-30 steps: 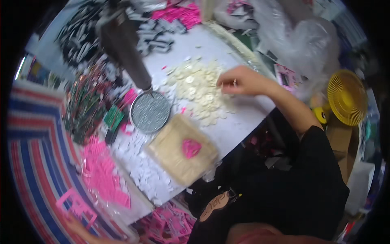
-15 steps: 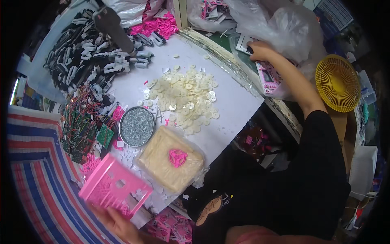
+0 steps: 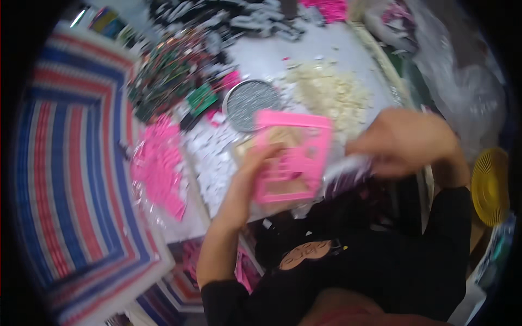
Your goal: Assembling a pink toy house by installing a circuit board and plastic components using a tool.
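Observation:
My left hand (image 3: 251, 168) grips the left side of a pink plastic casing (image 3: 322, 144) with cut-out openings, held above a pale block (image 3: 243, 148) that it partly covers. To the right of the casing, my right hand (image 3: 405, 142) is closed and smeared by motion. A flat piece, white and dark purple (image 3: 348, 175), sticks out from its fingers toward the casing; blur hides its exact kind. Behind the casing stands a round tin of small grey metal parts (image 3: 251, 102). A heap of cream-coloured discs (image 3: 331, 95) lies beyond, toward the right.
Wired green circuit boards (image 3: 168, 70) pile up at the far left, near black and white parts (image 3: 234, 16). Pink pieces in clear plastic (image 3: 160, 168) lie left of the table. Striped fabric (image 3: 70, 179) spreads at left; a yellow basket (image 3: 490, 187) stands at right.
The view has shifted left. My right hand has come back from the plastic bags with a flat piece. My left hand has raised the pink casing over the pale block.

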`<state>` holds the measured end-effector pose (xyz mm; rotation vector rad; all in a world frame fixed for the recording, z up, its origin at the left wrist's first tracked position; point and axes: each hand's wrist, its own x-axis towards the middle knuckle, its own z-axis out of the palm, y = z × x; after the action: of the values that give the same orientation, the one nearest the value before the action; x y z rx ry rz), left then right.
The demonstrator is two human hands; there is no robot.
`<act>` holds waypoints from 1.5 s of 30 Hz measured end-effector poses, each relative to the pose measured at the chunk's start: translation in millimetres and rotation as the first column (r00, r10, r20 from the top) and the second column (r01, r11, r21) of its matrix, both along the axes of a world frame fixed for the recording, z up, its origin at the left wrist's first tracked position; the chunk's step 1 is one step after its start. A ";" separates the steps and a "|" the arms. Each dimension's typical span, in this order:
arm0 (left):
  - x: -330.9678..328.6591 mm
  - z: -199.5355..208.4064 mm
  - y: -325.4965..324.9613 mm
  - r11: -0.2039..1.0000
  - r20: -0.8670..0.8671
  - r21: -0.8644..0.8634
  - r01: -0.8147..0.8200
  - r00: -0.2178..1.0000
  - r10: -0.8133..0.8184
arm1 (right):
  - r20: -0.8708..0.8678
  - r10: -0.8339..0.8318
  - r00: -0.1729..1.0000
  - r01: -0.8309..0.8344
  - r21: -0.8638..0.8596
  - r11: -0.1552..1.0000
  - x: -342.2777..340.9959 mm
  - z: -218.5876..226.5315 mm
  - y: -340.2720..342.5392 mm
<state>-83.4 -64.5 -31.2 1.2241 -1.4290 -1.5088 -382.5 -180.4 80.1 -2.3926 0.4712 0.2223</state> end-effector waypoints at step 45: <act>-17.3 -57.3 75.8 0.705 0.217 -0.281 -0.652 0.672 0.708 | 0.562 -0.546 0.622 0.152 0.597 0.788 118.3 -141.5 61.6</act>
<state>-100.7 11.3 -88.6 1.6867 -1.0520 -0.6644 -264.3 -118.8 -61.3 -1.6195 0.4362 -0.6969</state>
